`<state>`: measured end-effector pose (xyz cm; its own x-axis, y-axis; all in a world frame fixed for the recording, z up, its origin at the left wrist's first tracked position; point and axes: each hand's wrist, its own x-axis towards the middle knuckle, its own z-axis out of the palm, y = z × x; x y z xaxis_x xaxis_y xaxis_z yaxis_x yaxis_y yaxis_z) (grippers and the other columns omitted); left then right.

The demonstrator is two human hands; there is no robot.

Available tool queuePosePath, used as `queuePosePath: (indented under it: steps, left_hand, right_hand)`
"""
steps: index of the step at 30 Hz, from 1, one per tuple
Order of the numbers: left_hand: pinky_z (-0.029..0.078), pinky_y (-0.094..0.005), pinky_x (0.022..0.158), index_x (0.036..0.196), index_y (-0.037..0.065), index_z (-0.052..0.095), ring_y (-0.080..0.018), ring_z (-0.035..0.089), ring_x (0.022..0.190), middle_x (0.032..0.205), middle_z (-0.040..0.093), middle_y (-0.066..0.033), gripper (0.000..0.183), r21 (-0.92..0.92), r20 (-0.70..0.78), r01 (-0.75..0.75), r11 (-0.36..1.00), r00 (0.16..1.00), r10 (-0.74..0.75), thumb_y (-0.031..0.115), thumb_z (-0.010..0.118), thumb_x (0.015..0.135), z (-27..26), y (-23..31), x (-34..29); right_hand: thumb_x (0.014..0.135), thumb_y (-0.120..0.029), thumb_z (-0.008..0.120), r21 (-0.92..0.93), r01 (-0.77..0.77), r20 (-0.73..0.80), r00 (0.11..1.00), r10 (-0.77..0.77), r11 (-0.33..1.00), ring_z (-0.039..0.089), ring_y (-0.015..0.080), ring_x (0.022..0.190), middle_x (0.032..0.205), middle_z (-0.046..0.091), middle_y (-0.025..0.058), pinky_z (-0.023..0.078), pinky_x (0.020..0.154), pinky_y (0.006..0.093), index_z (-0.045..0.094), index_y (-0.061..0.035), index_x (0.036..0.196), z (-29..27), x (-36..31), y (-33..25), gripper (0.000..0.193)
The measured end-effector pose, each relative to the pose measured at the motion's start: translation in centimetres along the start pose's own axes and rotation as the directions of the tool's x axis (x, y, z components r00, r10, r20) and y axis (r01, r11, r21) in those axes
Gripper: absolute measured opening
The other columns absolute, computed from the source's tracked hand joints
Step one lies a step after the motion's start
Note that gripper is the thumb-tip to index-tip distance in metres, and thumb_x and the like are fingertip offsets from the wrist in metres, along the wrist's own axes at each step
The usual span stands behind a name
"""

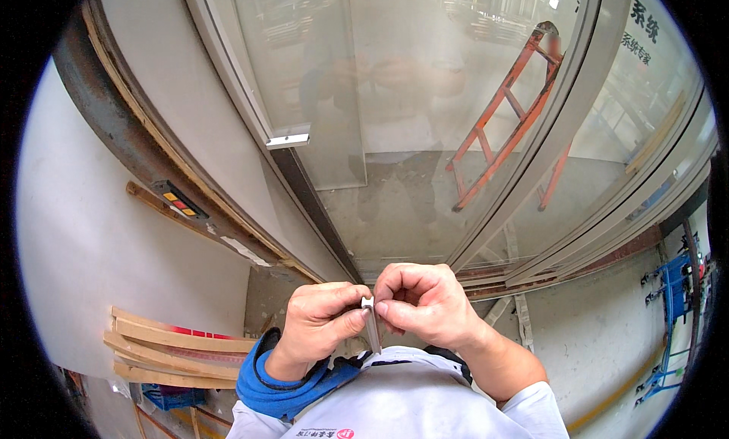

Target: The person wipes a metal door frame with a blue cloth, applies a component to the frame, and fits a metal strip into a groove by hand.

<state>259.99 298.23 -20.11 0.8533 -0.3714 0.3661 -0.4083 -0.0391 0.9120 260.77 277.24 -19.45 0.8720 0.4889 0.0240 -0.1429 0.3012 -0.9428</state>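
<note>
In front of my body is a narrow grey profile strip [372, 331], its notched end facing up and its lower part running down toward my shirt. My left hand [323, 317] pinches it near the top between thumb and forefinger. Close against the other side of the same end, my right hand [425, 306] is closed, thumb and bent forefinger pressed together at the strip. Anything small inside the right fingertips is hidden. Blue cloth [266, 382] wraps my left forearm.
Ahead stands a glazed sliding door frame [550, 127], with an orange stepladder [507, 124] seen through the glass. A short silver bracket [287, 141] juts from the left frame. Wooden boards [175, 352] lie at lower left; blue trolleys [672, 291] stand at right.
</note>
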Motion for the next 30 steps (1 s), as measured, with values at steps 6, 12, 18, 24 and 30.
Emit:
queuePosePath:
  steps: [6, 12, 18, 24, 30]
  left_hand:
    - [0.045, -0.0281, 0.054, 0.102, -0.01, 0.07, -0.0151, 0.059, 0.062, 0.075, 0.064, -0.0105, 0.021, 0.038, 0.019, -0.018, 0.999, 1.0, 0.017, 0.006, 0.075, 0.089, -0.1, 0.3, 0.1]
    - [0.045, -0.0294, 0.054, 0.101, -0.009, 0.07, -0.0172, 0.058, 0.061, 0.074, 0.063, -0.0113, 0.02, 0.053, 0.025, -0.025, 0.998, 0.999, 0.024, 0.005, 0.075, 0.088, -0.2, 0.3, 0.2]
    - [0.045, -0.0293, 0.053, 0.096, -0.008, 0.07, -0.018, 0.059, 0.058, 0.071, 0.063, -0.01, 0.021, 0.114, 0.003, -0.094, 0.989, 0.996, 0.094, 0.01, 0.076, 0.087, -0.1, -0.2, 0.6]
    - [0.045, -0.029, 0.053, 0.089, -0.007, 0.07, -0.0183, 0.059, 0.057, 0.068, 0.062, -0.0089, 0.025, 0.14, -0.013, -0.12, 0.983, 0.992, 0.122, 0.017, 0.075, 0.089, -0.3, 0.5, 1.7]
    - [0.045, -0.0295, 0.053, 0.089, -0.007, 0.069, -0.0186, 0.059, 0.058, 0.072, 0.064, -0.0109, 0.024, 0.134, -0.015, -0.125, 0.983, 0.992, 0.128, 0.016, 0.075, 0.089, -0.3, -0.1, 1.9]
  right_hand:
    - [0.092, -0.002, 0.065, -0.027, -0.004, 0.011, 1.0, 0.005, 1.0, 0.057, 0.0039, 0.07, 0.079, 0.063, -0.0007, 0.047, 0.059, 0.0218, 0.064, 0.001, 0.09, 0.1, 0.0, -0.3, 0.004]
    - [0.09, 0.001, 0.063, -0.048, 0.039, -0.001, 0.999, -0.039, 0.998, 0.056, 0.0045, 0.067, 0.075, 0.06, -0.0013, 0.046, 0.056, 0.0223, 0.062, 0.0009, 0.09, 0.3, 0.3, -0.1, 0.001]
    - [0.089, 0.001, 0.061, 0.012, -0.012, -0.035, 0.999, 0.012, 1.0, 0.053, 0.0056, 0.06, 0.071, 0.058, -0.0002, 0.042, 0.05, 0.0238, 0.062, 0.0012, 0.088, 0.5, 0.5, 0.3, 0.001]
    - [0.091, -0.003, 0.062, 0.175, -0.109, -0.095, 0.987, 0.127, 0.979, 0.052, 0.0061, 0.058, 0.072, 0.059, 0.0009, 0.041, 0.049, 0.0236, 0.062, 0.0017, 0.09, 0.3, 1.1, 1.5, 0.005]
    - [0.097, -0.007, 0.065, 0.166, -0.144, -0.07, 0.985, 0.157, 0.976, 0.056, 0.009, 0.059, 0.075, 0.063, 0.0038, 0.041, 0.049, 0.0229, 0.063, 0.0015, 0.094, 0.0, 1.1, -0.2, 0.009]
